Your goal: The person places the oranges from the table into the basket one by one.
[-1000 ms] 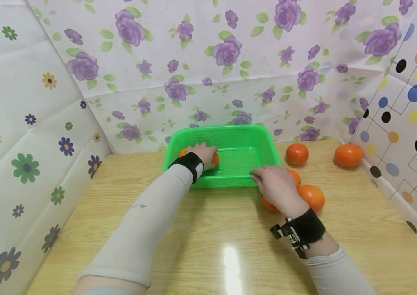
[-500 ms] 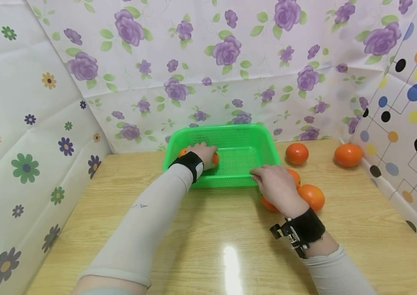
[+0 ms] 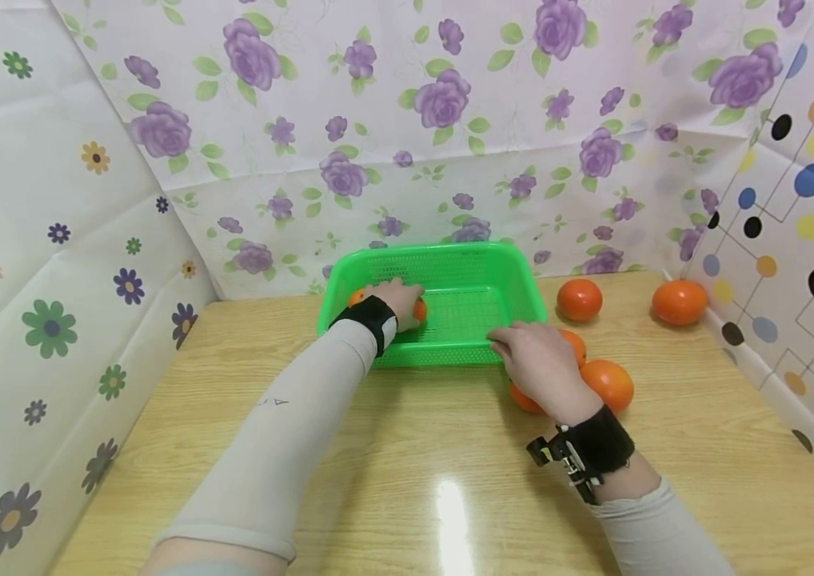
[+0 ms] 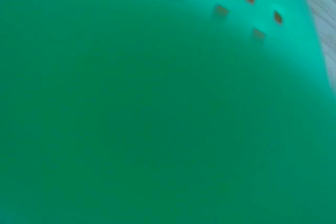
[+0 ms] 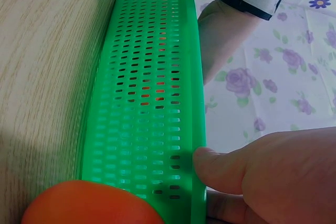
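A green perforated plastic basket [image 3: 443,354] stands on the table against the back wall. Down inside its left part, my left hand [image 3: 398,301] grips an orange [image 3: 420,311], mostly covered by the fingers. Another orange [image 3: 356,298] lies just left of that hand. My right hand [image 3: 542,364] pinches the basket's front rim near the right corner; in the right wrist view the thumb [image 5: 218,169] presses the rim from outside, with fingers behind it. Green basket wall [image 4: 157,119] fills most of the left wrist view, with orange showing through a few holes.
Beside and under the right hand lie several oranges, one at the right [image 3: 607,386]. Two redder round fruits, one nearer [image 3: 580,300] and one farther right [image 3: 680,302], sit by the back wall. Patterned sheets enclose the wooden table [image 3: 393,480] on three sides.
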